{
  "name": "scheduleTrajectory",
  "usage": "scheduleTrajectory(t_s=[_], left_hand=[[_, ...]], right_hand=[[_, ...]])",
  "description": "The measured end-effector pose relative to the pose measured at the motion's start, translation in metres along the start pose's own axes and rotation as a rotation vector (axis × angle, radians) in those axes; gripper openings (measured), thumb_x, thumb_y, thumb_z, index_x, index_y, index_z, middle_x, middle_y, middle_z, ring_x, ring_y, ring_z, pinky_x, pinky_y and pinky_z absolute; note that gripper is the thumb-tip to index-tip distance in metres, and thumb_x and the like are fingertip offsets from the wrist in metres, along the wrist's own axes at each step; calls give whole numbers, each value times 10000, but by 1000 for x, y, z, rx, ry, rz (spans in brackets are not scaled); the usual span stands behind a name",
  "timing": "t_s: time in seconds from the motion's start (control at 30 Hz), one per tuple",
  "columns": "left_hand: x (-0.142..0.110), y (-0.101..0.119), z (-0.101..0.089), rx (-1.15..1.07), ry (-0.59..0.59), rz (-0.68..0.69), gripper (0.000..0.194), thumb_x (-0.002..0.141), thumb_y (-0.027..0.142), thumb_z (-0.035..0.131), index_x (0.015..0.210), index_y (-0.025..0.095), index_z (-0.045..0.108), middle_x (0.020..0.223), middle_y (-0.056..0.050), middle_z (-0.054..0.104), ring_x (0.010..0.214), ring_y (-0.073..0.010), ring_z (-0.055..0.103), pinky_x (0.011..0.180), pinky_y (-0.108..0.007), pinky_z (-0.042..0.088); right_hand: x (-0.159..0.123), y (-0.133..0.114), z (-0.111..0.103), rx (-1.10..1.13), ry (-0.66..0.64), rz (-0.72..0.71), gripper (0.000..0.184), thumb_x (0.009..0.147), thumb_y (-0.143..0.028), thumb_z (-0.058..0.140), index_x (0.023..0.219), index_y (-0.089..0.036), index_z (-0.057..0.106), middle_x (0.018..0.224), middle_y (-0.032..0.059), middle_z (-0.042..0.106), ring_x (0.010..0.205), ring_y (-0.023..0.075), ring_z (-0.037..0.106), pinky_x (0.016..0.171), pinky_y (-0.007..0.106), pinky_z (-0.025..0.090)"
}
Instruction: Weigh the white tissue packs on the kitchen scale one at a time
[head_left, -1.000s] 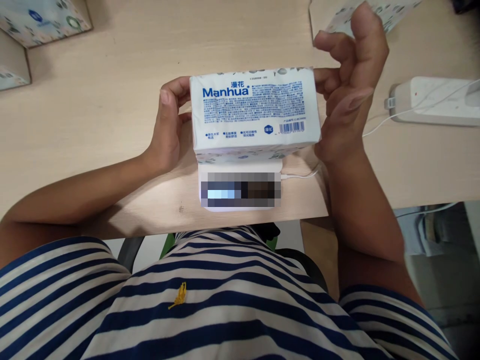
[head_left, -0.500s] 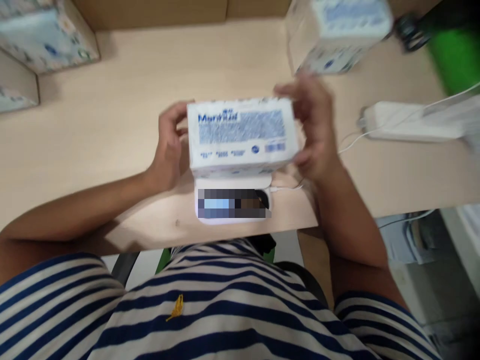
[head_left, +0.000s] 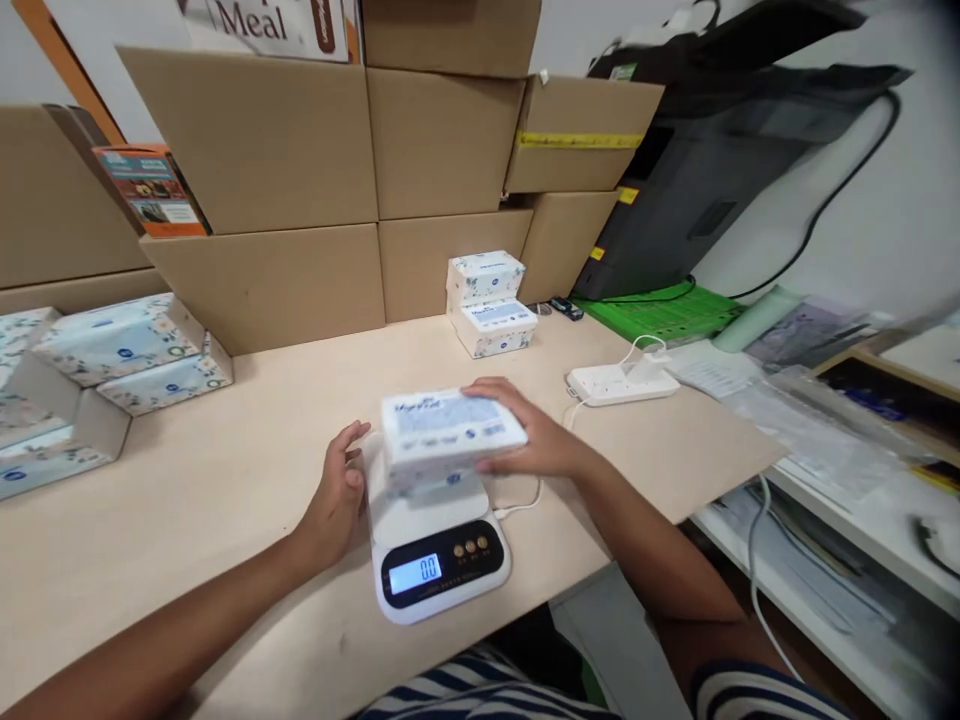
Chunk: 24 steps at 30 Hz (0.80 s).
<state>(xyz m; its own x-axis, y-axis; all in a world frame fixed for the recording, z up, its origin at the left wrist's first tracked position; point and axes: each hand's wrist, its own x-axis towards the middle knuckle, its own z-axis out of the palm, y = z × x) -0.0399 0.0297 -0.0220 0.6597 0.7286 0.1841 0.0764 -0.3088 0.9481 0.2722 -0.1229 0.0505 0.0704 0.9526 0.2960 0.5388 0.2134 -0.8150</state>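
At the frame's centre, the right hand (head_left: 529, 430) was clamped on the right end of a white, blue-printed rectangular pack (head_left: 435, 428) above a white plastic scale (head_left: 427, 515) showing 0.0 on a pale wood-toned surface (head_left: 247, 470). The left hand (head_left: 337, 500), fingers parted, stood just beside the pack's left end.

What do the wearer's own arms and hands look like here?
Both the left hand and right hand are ungloved, and no ring, watch or bracelet shows. The forearms are uncovered. A navy-and-white striped sleeve shows on the right arm; the left sleeve is out of view.
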Motion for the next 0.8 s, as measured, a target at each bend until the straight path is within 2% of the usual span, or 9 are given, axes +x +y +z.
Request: scheduleTrajectory(t_s=[0.1, 0.17, 0.27, 0.37, 0.47, 0.6, 0.7, 0.8], left_hand=[[2, 12, 1, 27, -32, -75, 1022, 911, 1004, 393, 1643, 295, 325, 1817, -178, 291, 1589, -403, 429, 1338, -669, 387], [3, 19, 3, 25, -66, -103, 1072, 889, 1026, 388, 1648, 275, 297, 1819, -197, 265, 1594, -415, 408, 1331, -672, 386], [5, 23, 6, 29, -68, -131, 1137, 864, 1049, 382, 1661, 244, 277, 1789, -228, 288, 1592, -441, 405, 1333, -690, 364], [5, 24, 8, 53, -39, -124, 1158, 869, 1049, 351, 1665, 213, 269, 1772, -244, 289, 1618, -446, 374, 1365, -685, 319], [3, 23, 8, 80, -38, -97, 1141, 894, 1034, 319, 1667, 197, 269, 1770, -248, 276, 1646, -429, 342, 1393, -659, 294], [3, 18, 9, 57, -19, -43, 1024, 947, 982, 321, 1650, 238, 323, 1755, -225, 312, 1648, -396, 377, 1407, -627, 301], [7, 11, 15, -20, 88, 0, 926, 972, 958, 267, 1592, 282, 396, 1750, -196, 327, 1654, -372, 388, 1413, -609, 313], [13, 4, 22, -63, 188, -22, 926, 962, 971, 224, 1534, 276, 440, 1729, -201, 334, 1659, -373, 377, 1404, -631, 330]], right_hand=[[26, 18, -49, -74, 282, 73, 1012, 565, -661, 1030, 1460, -335, 688, 1559, 96, 556, 1509, 374, 536, 1357, 596, 414], [49, 34, -86, -112, 393, 102, 1032, 551, -632, 1017, 1467, -308, 671, 1579, 110, 529, 1532, 380, 498, 1378, 592, 373], [83, 58, -132, -137, 479, 166, 1027, 548, -605, 982, 1459, -258, 658, 1581, 143, 519, 1506, 386, 509, 1368, 607, 372], [104, 79, -158, -125, 461, 252, 961, 538, -534, 967, 1408, -232, 691, 1481, 150, 615, 1366, 367, 618, 1244, 586, 528], [108, 97, -169, -102, 424, 317, 924, 546, -454, 942, 1412, -243, 697, 1405, 129, 695, 1236, 327, 688, 1091, 498, 636], [108, 118, -172, -112, 466, 359, 972, 605, -409, 862, 1529, -254, 601, 1397, 122, 720, 1154, 292, 719, 963, 423, 668], [115, 130, -167, -176, 528, 357, 957, 656, -357, 791, 1565, -210, 531, 1371, 153, 717, 1136, 284, 726, 916, 414, 670], [123, 135, -155, -285, 591, 296, 832, 799, -394, 758, 1564, -200, 492, 1369, 160, 690, 1179, 285, 715, 979, 479, 668]])
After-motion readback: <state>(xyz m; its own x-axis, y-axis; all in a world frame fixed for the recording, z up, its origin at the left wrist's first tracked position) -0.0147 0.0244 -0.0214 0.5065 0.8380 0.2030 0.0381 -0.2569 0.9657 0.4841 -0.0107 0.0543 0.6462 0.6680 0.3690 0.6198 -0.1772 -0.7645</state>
